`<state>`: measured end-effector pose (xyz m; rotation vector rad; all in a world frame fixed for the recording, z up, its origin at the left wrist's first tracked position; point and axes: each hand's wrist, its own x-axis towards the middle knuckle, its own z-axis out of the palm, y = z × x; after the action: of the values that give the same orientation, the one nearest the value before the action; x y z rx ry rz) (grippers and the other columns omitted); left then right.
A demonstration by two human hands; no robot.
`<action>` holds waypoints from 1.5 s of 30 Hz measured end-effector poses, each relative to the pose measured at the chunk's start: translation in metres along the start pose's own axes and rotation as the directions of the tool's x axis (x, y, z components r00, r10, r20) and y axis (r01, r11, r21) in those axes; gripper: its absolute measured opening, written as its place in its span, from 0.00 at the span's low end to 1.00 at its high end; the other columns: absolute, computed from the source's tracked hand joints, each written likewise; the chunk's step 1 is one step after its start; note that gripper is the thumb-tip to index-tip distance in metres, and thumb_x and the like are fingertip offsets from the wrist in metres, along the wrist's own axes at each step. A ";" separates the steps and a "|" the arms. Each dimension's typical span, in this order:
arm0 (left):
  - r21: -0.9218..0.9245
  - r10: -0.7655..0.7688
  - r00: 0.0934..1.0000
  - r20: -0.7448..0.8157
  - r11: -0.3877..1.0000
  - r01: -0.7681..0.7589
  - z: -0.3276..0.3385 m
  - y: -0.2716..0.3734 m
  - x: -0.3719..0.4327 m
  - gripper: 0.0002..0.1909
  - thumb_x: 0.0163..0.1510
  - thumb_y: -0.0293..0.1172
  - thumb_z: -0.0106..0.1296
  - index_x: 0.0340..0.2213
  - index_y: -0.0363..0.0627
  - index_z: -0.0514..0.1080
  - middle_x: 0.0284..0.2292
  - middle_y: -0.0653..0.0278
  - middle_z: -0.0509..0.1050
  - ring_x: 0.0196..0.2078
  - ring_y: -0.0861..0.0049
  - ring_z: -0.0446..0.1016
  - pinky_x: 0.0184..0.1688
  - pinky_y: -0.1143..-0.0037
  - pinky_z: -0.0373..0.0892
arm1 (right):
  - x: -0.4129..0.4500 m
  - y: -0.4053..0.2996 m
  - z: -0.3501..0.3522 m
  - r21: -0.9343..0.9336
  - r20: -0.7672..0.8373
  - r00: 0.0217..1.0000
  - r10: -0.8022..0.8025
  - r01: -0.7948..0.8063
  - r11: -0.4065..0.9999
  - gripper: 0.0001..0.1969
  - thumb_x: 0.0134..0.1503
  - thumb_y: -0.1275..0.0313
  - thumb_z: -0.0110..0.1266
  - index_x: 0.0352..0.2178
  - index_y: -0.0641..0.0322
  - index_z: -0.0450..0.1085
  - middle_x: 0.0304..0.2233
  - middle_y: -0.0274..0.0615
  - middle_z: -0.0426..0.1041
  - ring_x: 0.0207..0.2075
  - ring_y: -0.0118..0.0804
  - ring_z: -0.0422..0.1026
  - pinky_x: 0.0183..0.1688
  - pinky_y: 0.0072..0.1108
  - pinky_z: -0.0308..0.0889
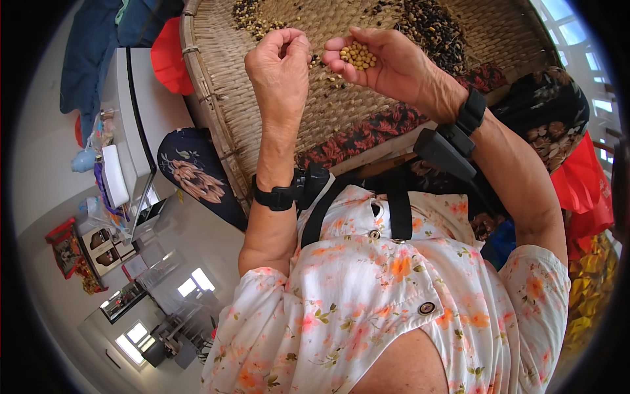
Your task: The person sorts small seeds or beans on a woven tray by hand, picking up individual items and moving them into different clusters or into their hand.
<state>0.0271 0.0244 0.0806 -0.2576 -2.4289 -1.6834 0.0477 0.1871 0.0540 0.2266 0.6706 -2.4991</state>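
Observation:
My right hand [381,61] is turned palm up above a woven basket tray [236,106], its fingers curled around a small heap of yellow soybeans [358,55]. Just to its left, my left hand [285,54] has its thumb and fingertips drawn together over the tray; whether something is between them is hidden. Scattered yellow and dark beans [334,79] lie on the weave between and below the hands. A mixed pile of yellow and dark beans [251,19] is beyond my left hand. Behind my right wrist sits a bigger pile of dark beans and plant debris [435,37].
The tray's raised cane rim [209,93] curves along the left. Dark red patterned cloth [364,130] edges the near side. A white cabinet-like unit [128,98] and a red object [171,56] stand left of the tray. A red bag [585,182] is at the right.

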 end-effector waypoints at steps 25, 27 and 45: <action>0.665 0.183 0.887 0.424 0.601 -0.442 0.035 -0.066 0.008 0.05 0.42 0.20 0.47 0.17 0.33 0.71 0.18 0.48 0.72 0.21 0.59 0.73 0.24 0.67 0.69 | -0.004 -0.038 -0.009 0.113 -0.210 0.977 -0.023 0.047 0.992 0.14 0.59 0.69 0.33 0.26 0.66 0.62 0.21 0.40 0.66 0.20 0.25 0.61 0.17 0.12 0.57; 0.684 0.161 0.887 0.432 0.583 -0.439 0.036 -0.067 0.007 0.04 0.42 0.20 0.47 0.18 0.33 0.71 0.19 0.48 0.71 0.21 0.60 0.73 0.24 0.67 0.69 | -0.004 -0.037 -0.010 0.103 -0.208 0.978 -0.022 0.044 0.994 0.14 0.59 0.69 0.32 0.26 0.66 0.62 0.21 0.39 0.66 0.19 0.25 0.61 0.17 0.12 0.57; 0.494 -0.049 0.942 0.332 0.860 -0.129 0.010 -0.064 0.019 0.05 0.41 0.23 0.50 0.23 0.35 0.71 0.18 0.59 0.71 0.21 0.77 0.70 0.26 0.77 0.66 | -0.004 -0.038 -0.007 0.028 -0.220 0.975 -0.026 0.033 0.999 0.15 0.60 0.68 0.31 0.26 0.65 0.63 0.20 0.38 0.66 0.19 0.25 0.61 0.18 0.13 0.57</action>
<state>-0.0066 0.0129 0.0236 -0.5466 -2.9807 -0.9705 0.0305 0.2199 0.0651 0.5144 0.7273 -2.5369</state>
